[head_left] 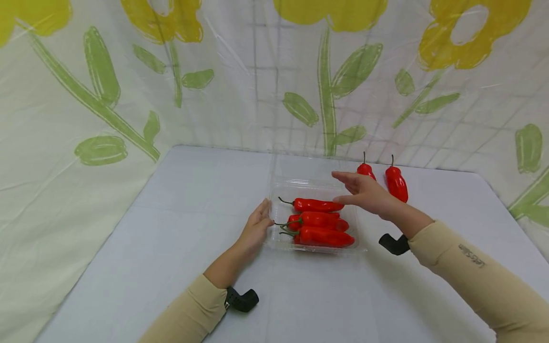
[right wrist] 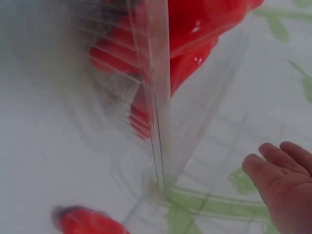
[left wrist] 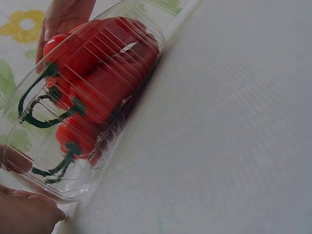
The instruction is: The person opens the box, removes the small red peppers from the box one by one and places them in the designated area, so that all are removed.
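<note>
- A see-through plastic box with ribbed walls sits mid-table, holding several long, glossy red peppers with thin green stems. They lie side by side and partly stacked, stems pointing to the person's left.
- A thin transparent lid stands raised at the far side of the box.
- The person's left hand rests against the left end of the box, fingers extended along the plastic rather than clenched.
- The person's right hand is released, holding nothing: its fingers reach out straight, thumb apart, above the right end of the box, near the farthest pepper in it. Whether the thumb touches that pepper, I cannot tell.
- Two loose red peppers lie outside, beyond the right hand near the table's far edge, stems pointing away; the hand partly hides one.
- Small dark lettering is printed on the right beige sleeve; it seems to begin "Les", but the rest is too small to read surely.
- A curved black plastic piece sits at each wrist.
- A white sheet painted with yellow flowers and green leaves hangs behind the white table.
</note>
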The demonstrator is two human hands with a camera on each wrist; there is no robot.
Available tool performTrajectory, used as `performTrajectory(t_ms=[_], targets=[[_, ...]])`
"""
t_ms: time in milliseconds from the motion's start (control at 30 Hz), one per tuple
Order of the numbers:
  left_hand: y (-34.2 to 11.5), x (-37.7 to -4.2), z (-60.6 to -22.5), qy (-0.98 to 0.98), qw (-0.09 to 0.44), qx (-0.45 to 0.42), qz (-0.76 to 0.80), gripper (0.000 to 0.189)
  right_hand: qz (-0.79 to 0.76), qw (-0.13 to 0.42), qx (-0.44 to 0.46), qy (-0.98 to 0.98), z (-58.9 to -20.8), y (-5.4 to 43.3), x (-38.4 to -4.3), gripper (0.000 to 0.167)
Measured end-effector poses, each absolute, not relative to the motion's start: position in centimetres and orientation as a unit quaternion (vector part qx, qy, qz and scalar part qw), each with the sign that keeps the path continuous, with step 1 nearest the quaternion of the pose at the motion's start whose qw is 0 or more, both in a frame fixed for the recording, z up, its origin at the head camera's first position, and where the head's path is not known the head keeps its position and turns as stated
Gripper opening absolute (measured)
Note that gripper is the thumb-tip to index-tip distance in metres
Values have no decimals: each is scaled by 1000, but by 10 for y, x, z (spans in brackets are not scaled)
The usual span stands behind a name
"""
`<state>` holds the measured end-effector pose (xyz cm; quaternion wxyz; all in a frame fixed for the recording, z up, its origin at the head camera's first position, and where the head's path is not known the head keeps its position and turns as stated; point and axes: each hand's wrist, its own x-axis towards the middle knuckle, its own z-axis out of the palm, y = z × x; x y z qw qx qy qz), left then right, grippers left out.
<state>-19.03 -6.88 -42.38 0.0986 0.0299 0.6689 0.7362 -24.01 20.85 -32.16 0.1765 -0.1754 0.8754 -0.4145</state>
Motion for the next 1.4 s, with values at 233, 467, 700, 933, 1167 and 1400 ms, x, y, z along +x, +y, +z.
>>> performTrajectory(t_ms=[233, 467, 700, 933, 1167, 1400], targets=[[-70, -190, -426, 660, 92, 33, 745, 71, -379, 218, -201, 877, -326, 182, -238, 71], [-70, -190, -426, 660, 93, 37, 745, 71, -352, 238, -219, 879, -326, 167, -236, 69], [-70, -191, -426, 671, 93, 32, 735, 70, -324, 278, -219, 877, -326, 162, -233, 66], [-70, -190, -425, 678, 101, 24, 728, 69, -290, 298, -227, 881, -331, 160, -231, 60], [-70, -190, -425, 667, 97, 33, 738, 70, -266, 308, -226, 885, -337, 158, -233, 59], [-70, -190, -424, 665, 99, 42, 739, 71, -244, 298, -229, 894, -341, 158, -235, 57]])
